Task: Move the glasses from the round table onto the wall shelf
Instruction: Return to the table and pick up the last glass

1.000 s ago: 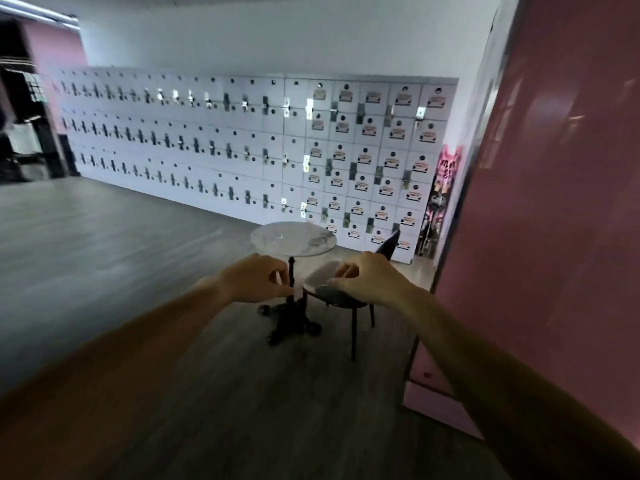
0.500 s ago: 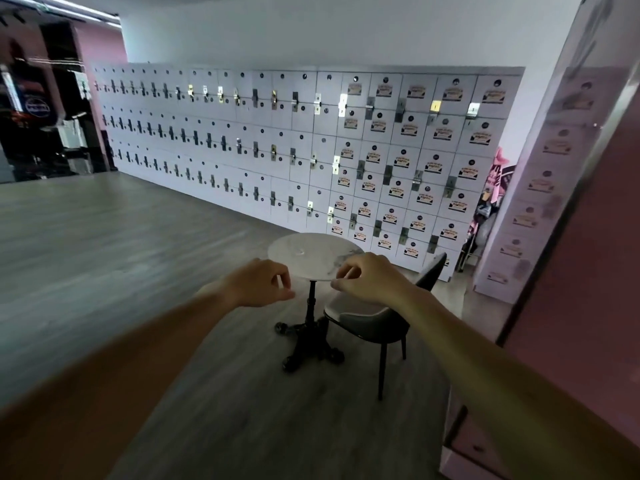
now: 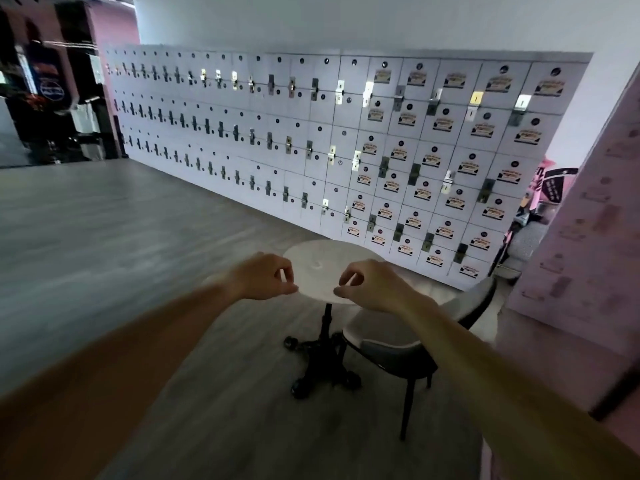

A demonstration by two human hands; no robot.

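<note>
Stage: approach, nothing moved yet | left hand (image 3: 263,277) and right hand (image 3: 372,285): fingers curled, holding nothing, in front of round white marble bench (image 3: 322,268) | glasses: not discernible; wall shelf unseen

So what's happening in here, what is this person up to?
A person is reaching both arms toward a small round table beside a chair, in front of a wall of lockers. The left hand and right hand have fingers curled in a pinch but appear to hold nothing. I can't make out any glasses on the tabletop, only a faint mark.
</note>
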